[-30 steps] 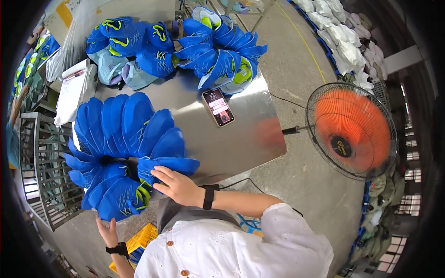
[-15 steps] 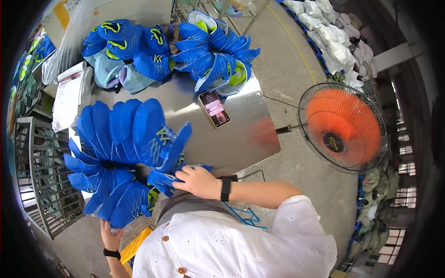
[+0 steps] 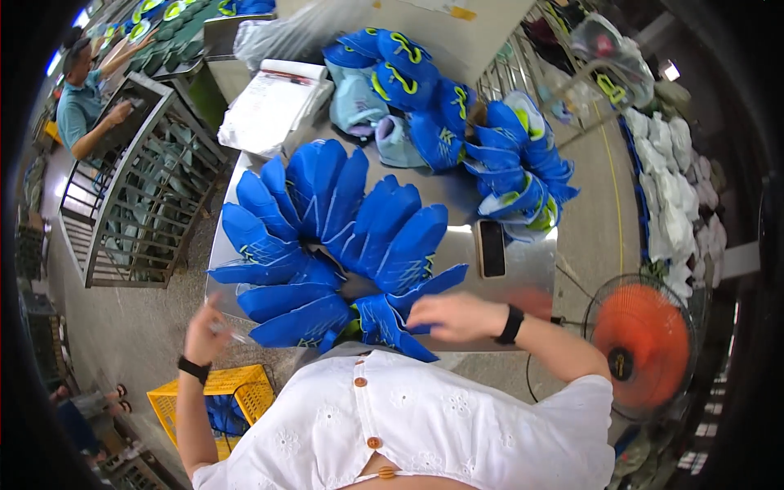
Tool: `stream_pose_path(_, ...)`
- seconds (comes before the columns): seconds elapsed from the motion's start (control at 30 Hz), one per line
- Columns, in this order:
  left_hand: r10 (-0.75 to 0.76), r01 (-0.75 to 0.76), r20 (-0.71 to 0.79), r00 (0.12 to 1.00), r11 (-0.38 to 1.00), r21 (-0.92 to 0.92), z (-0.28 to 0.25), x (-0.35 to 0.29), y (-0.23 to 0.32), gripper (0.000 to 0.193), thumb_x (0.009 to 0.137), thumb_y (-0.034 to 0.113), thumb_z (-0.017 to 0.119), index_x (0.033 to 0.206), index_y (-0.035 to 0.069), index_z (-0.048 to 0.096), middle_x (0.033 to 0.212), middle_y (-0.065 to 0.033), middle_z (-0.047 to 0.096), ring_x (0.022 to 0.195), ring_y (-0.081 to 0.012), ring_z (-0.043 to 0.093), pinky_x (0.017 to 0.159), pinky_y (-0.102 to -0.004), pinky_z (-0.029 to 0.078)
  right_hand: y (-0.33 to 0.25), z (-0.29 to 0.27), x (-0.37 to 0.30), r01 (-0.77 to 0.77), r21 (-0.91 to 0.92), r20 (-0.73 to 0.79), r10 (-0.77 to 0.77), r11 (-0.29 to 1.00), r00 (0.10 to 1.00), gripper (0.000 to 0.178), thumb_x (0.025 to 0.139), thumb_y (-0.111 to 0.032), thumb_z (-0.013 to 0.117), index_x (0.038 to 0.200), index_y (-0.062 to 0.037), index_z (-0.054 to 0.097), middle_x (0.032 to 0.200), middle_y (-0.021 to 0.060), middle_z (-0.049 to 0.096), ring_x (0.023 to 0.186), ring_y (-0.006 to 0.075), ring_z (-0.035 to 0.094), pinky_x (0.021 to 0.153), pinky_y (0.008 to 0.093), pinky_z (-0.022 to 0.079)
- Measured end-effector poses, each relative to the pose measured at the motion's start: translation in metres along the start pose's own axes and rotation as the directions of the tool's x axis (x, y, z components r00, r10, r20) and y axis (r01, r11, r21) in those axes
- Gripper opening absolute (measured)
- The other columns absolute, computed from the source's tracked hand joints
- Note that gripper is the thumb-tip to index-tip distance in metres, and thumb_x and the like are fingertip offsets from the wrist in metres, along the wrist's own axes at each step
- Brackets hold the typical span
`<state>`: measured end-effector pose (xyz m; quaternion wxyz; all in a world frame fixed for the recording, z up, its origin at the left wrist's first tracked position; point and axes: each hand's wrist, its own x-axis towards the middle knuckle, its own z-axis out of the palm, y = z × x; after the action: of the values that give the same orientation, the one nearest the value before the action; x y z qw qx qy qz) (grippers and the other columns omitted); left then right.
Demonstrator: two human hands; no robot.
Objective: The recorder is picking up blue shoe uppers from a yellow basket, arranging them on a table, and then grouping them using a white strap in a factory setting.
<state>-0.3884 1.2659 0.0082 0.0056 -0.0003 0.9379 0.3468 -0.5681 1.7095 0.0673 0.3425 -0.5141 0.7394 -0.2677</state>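
**A ring of blue shoe uppers (image 3: 327,180) is lying between two hands**

The ring is resting on the metal desk (image 3: 529,260), its pieces fanning outward around a gap in the middle. The right hand (image 3: 459,317) is reaching over the ring's near right side, its fingers curling by one blue upper; blur is hiding whether they are touching or pinching it. The left hand (image 3: 208,333) is hanging just left of the ring, apart from it; its fingers are blurring too, so I cannot tell whether they are spreading or pressing together.

Right of the ring, a phone (image 3: 492,249) is lying flat, and farther right an orange fan (image 3: 641,343) is standing. Beyond the ring, a second blue cluster (image 3: 523,155) and some pale teal uppers (image 3: 357,106) are sitting. A paper pad (image 3: 265,106) is lying beyond its left side, while a yellow crate (image 3: 245,384) is standing below it, nearer the wearer.
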Motion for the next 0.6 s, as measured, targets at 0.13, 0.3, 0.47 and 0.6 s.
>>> stream_pose_path(0.13,-0.028,0.091,-0.402,0.915,0.986,0.138,-0.07,0.084,0.038,0.017,0.069,0.002,0.064,0.071,0.003,0.047,0.075,-0.0128,0.055,0.07,-0.0283,0.058,0.061,-0.0311,0.046,0.005,-0.086,0.097,0.025,-0.548,-0.311,-0.231,0.836,0.922,0.024,0.07,-0.006,0.053,0.093,-0.0105,0.057,0.092,0.0063,0.055,0.087,0.0246,0.053,0.07,0.0357,0.046)
stream_pose_path(0.3,0.328,-0.225,-0.191,0.925,0.878,0.422,-0.047,0.213,0.092,0.014,0.073,0.018,0.061,0.076,0.006,0.054,0.072,-0.0099,0.056,0.072,-0.0271,0.055,0.063,-0.0363,0.045,0.039,-0.103,0.225,0.028,-0.815,-0.163,-0.276,0.578,0.947,0.041,0.068,-0.024,0.064,0.106,-0.0116,0.055,0.118,0.0065,0.047,0.115,0.026,0.039,0.087,0.0393,0.038)
stream_pose_path(0.47,0.281,-0.253,0.012,0.96,0.846,0.469,-0.022,0.255,0.078,0.023,0.072,0.006,0.051,0.095,0.01,0.056,0.09,-0.0086,0.059,0.084,-0.025,0.057,0.068,-0.0359,0.047,0.059,-0.094,0.204,-0.018,-0.699,-0.296,-0.265,0.715,0.918,0.026,0.066,-0.031,0.065,0.077,-0.0082,0.059,0.086,0.0057,0.055,0.1,0.0252,0.047,0.074,0.0337,0.044)
stream_pose_path(0.6,0.225,-0.434,0.408,0.885,0.717,0.546,-0.004,0.282,0.072,0.036,0.071,0.004,0.052,0.106,0.011,0.055,0.113,-0.0074,0.049,0.085,-0.0261,0.057,0.069,-0.0361,0.048,0.061,-0.095,0.149,-0.234,-0.622,-0.358,-0.006,0.748,0.934,0.036,0.068,-0.028,0.064,0.098,-0.0091,0.056,0.093,0.0078,0.055,0.094,0.0279,0.05,0.074,0.035,0.044)
